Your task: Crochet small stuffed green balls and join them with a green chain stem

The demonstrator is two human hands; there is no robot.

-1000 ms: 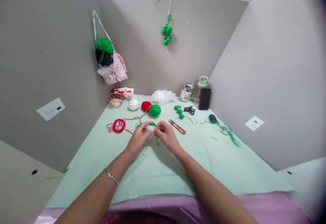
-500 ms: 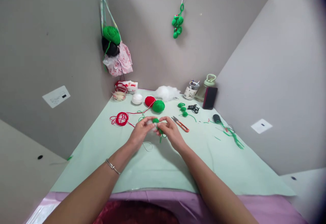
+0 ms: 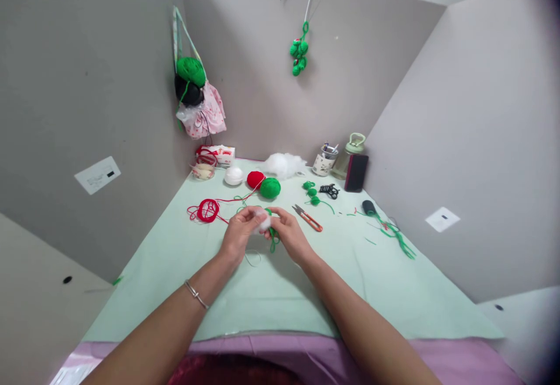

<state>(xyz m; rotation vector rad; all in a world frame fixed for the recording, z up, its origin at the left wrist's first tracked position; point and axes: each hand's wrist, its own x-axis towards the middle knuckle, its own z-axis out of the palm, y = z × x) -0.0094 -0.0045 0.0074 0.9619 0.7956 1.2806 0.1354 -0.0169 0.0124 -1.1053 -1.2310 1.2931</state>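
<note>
Over the middle of the table, my left hand (image 3: 240, 230) pinches a white tuft of stuffing (image 3: 262, 221). Against it, my right hand (image 3: 286, 227) is closed on a small green crocheted piece (image 3: 268, 212), partly hidden by the fingers. Green yarn ends hang below it between the two hands. Just right of my right hand lies a pair of orange-handled thread snips (image 3: 308, 219). Beyond the hands sit a green yarn ball (image 3: 270, 188) and a red yarn ball (image 3: 255, 179). A loose coil of red yarn (image 3: 207, 210) is left of my left hand.
At the back are a white yarn ball (image 3: 233, 175), a heap of stuffing (image 3: 285, 165), a pen holder (image 3: 324, 161), a bottle (image 3: 349, 156) and a phone (image 3: 356, 173). Small green crocheted pieces (image 3: 312, 192) and a black claw clip (image 3: 329, 191) lie right of centre. Yarn scraps (image 3: 400, 242) lie farther right.
More of the white stuffing now shows at my left fingertips, and the green piece has turned towards my right hand. The view has tilted up slightly.
</note>
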